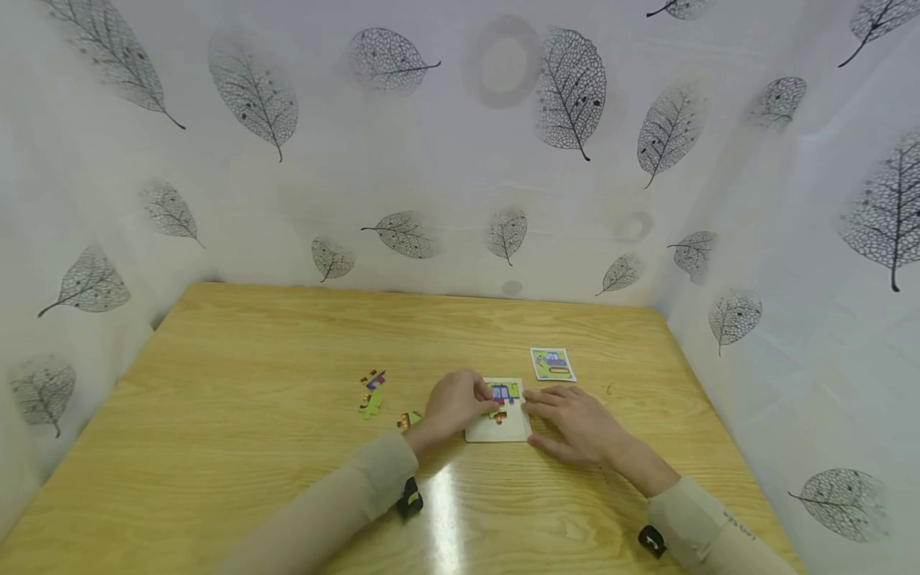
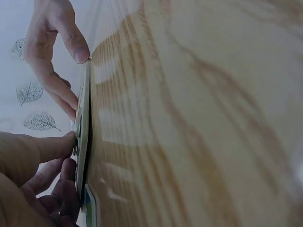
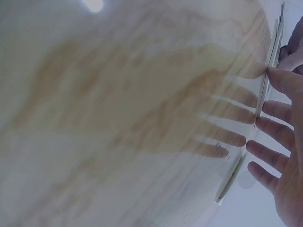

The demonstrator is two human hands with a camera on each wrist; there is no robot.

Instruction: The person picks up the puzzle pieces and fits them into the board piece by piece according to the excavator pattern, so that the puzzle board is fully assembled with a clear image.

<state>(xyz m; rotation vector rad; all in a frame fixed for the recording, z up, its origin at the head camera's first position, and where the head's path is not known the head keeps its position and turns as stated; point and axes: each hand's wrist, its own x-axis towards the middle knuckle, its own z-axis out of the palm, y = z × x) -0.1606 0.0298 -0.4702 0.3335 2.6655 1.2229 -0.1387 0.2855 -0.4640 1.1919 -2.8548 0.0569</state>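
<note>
While the right hand [image 1: 578, 423], fingers straight, braces the puzzle board [image 1: 487, 433], the left hand [image 1: 456, 404], grip pinched around a jigsaw piece [image 1: 499, 417], should align it before pressing down.

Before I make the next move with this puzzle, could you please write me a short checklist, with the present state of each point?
1. Right hand at the right edge of the board: ok, its thumb touches the edge.
2. Piece pinched in the left hand: cannot tell, the fingers hide it.
3. Picture card uncovered for comparing: ok, it lies beyond the board, to the right.
4. Loose pieces within sight: ok, they lie left of the board.
5. Nearest piece clear of the left wrist: cannot tell.
6. Board fully covered: not ok, its near part is bare.
</note>
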